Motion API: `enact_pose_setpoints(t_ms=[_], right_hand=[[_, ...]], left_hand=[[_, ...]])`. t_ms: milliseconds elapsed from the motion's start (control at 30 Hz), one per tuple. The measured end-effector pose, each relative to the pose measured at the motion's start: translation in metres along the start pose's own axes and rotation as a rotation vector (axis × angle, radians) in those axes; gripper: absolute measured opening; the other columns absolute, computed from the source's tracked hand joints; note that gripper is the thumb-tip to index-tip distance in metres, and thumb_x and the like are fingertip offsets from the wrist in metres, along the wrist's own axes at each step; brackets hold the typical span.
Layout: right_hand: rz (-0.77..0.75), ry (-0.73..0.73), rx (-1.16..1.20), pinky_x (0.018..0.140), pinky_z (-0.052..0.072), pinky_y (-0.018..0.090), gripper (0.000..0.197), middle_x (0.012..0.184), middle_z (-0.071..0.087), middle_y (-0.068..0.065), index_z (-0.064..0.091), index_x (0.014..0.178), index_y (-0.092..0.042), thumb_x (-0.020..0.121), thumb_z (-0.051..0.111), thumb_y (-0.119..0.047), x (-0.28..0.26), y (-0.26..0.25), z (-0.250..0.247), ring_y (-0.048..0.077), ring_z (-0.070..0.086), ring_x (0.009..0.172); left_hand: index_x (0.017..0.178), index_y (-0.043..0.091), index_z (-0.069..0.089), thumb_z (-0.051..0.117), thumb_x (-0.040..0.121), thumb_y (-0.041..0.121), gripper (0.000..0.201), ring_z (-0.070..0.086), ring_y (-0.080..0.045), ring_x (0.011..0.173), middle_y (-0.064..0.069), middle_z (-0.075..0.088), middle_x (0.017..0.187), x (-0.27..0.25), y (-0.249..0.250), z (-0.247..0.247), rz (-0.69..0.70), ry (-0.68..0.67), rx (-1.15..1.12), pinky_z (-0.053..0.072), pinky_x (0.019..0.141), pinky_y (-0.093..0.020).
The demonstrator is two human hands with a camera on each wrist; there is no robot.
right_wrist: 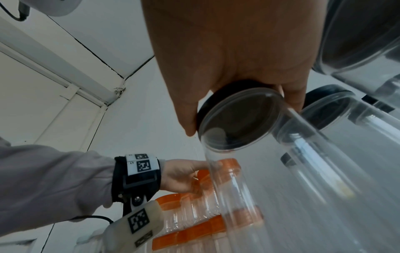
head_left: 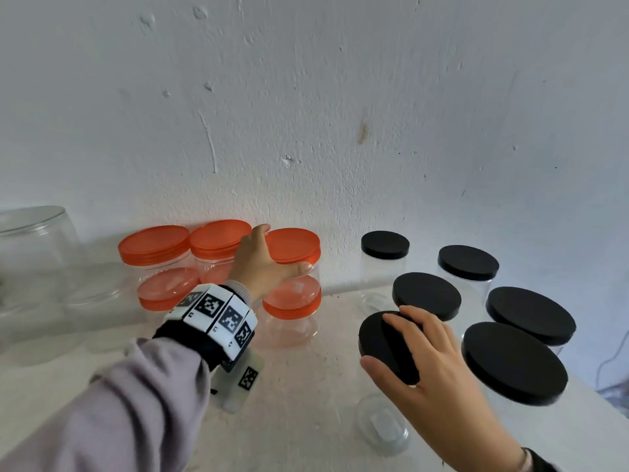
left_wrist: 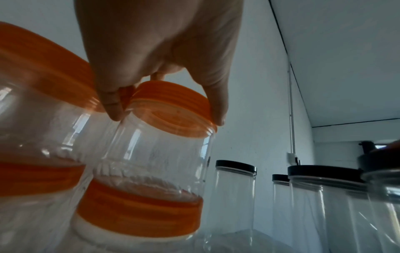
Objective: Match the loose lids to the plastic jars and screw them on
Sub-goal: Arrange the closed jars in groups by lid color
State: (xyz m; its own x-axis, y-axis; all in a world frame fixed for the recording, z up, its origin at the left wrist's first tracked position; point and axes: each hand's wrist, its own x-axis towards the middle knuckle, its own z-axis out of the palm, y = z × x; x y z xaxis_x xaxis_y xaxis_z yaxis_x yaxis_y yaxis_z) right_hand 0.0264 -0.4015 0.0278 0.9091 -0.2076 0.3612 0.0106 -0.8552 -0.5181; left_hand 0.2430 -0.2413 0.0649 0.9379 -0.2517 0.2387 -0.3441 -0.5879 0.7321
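Note:
My left hand (head_left: 284,250) reaches to the back and grips the orange lid (head_left: 292,245) of a clear jar from above. That jar (left_wrist: 162,154) stands stacked on another orange-lidded jar (left_wrist: 138,210). In the left wrist view my fingers (left_wrist: 113,109) curl round the lid's (left_wrist: 173,102) rim. My right hand (head_left: 388,342) grips a black lid (head_left: 371,332) sitting on top of a tall clear jar (head_left: 381,427) at the front. The right wrist view shows that black lid (right_wrist: 233,116) on the jar mouth, with my thumb and fingers (right_wrist: 188,119) around it.
More orange-lidded jars (head_left: 155,247) are stacked against the white wall at the left. Several tall black-lidded jars (head_left: 514,359) stand close on the right, near the table's right edge (head_left: 595,396). A large clear jar with no lid (head_left: 34,253) stands at the far left.

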Motion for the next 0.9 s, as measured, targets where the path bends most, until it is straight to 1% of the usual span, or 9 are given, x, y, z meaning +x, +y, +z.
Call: enact_pose_setpoints(t_ms=[167,233,300,367,467,533,700,800,900], right_hand=[[0.017,-0.008,0.009,0.098,0.018,0.007,0.090,0.130,0.018,-0.027,0.038,0.140,-0.031,0.063,0.027,-0.077,0.001,-0.001,-0.002,-0.010,0.012,0.123],[0.021,-0.007,0.014,0.097,0.018,0.007,0.090,0.129,0.018,-0.028,0.038,0.140,-0.032,0.063,0.027,-0.077,0.001,-0.001,-0.002,-0.012,0.010,0.121],[0.023,-0.010,0.007,0.098,0.018,0.007,0.091,0.130,0.019,-0.027,0.039,0.140,-0.032,0.062,0.026,-0.078,0.001,-0.001,-0.002,-0.011,0.010,0.122],[0.029,-0.011,0.009,0.098,0.018,0.008,0.091,0.131,0.019,-0.027,0.039,0.139,-0.032,0.061,0.027,-0.078,0.001,-0.002,-0.002,-0.010,0.011,0.123],[0.035,-0.025,0.007,0.097,0.018,0.007,0.092,0.132,0.017,-0.028,0.037,0.139,-0.035,0.060,0.025,-0.079,0.001,-0.002,-0.003,-0.013,0.008,0.121],[0.039,-0.037,0.001,0.100,0.019,0.009,0.092,0.135,0.018,-0.027,0.036,0.139,-0.035,0.059,0.024,-0.079,0.001,-0.002,-0.003,-0.012,0.008,0.122],[0.055,-0.060,0.006,0.101,0.020,0.010,0.091,0.140,0.019,-0.025,0.036,0.139,-0.036,0.060,0.025,-0.079,0.001,-0.004,-0.004,-0.009,0.010,0.126],[0.045,-0.067,0.011,0.097,0.016,0.003,0.077,0.141,0.017,-0.026,0.034,0.139,-0.038,0.071,0.038,-0.073,0.002,-0.004,-0.003,-0.009,0.007,0.128],[0.037,-0.071,-0.001,0.088,0.010,-0.007,0.067,0.141,0.016,-0.026,0.034,0.139,-0.039,0.078,0.049,-0.065,0.002,-0.003,-0.002,-0.011,0.005,0.125]], left_hand=[[0.150,0.013,0.007,0.085,0.060,0.045,0.123,0.022,-0.023,0.141,-0.007,0.020,0.154,-0.011,-0.012,0.009,-0.033,0.067,-0.102,0.025,0.114,-0.040],[0.149,0.014,0.009,0.086,0.056,0.047,0.126,0.027,-0.025,0.139,-0.007,0.025,0.151,-0.026,-0.024,0.020,-0.094,0.056,-0.161,0.029,0.113,-0.045],[0.148,0.011,0.011,0.086,0.057,0.048,0.123,0.032,-0.027,0.136,-0.009,0.028,0.149,-0.039,-0.034,0.033,-0.179,-0.004,-0.155,0.032,0.110,-0.047],[0.147,0.009,0.015,0.085,0.063,0.040,0.114,0.035,-0.028,0.134,-0.012,0.032,0.147,-0.043,-0.041,0.045,-0.222,-0.057,-0.136,0.032,0.111,-0.046],[0.145,0.005,0.015,0.083,0.068,0.032,0.107,0.039,-0.031,0.130,-0.015,0.035,0.143,-0.038,-0.044,0.053,-0.273,-0.064,-0.106,0.034,0.109,-0.043],[0.145,0.003,0.014,0.083,0.068,0.034,0.107,0.040,-0.031,0.129,-0.016,0.037,0.141,-0.033,-0.044,0.056,-0.295,-0.058,-0.067,0.035,0.108,-0.041],[0.137,-0.003,0.027,0.080,0.071,0.040,0.095,0.047,-0.032,0.123,-0.018,0.045,0.134,-0.020,-0.041,0.064,-0.363,-0.034,-0.013,0.040,0.102,-0.039],[0.133,-0.003,0.033,0.077,0.074,0.041,0.086,0.052,-0.032,0.118,-0.018,0.051,0.130,-0.011,-0.040,0.069,-0.413,-0.016,0.029,0.043,0.095,-0.036],[0.122,0.000,0.047,0.078,0.075,0.034,0.066,0.057,-0.024,0.092,-0.014,0.061,0.117,0.000,-0.042,0.071,-0.407,-0.001,-0.006,0.043,0.071,-0.029]])
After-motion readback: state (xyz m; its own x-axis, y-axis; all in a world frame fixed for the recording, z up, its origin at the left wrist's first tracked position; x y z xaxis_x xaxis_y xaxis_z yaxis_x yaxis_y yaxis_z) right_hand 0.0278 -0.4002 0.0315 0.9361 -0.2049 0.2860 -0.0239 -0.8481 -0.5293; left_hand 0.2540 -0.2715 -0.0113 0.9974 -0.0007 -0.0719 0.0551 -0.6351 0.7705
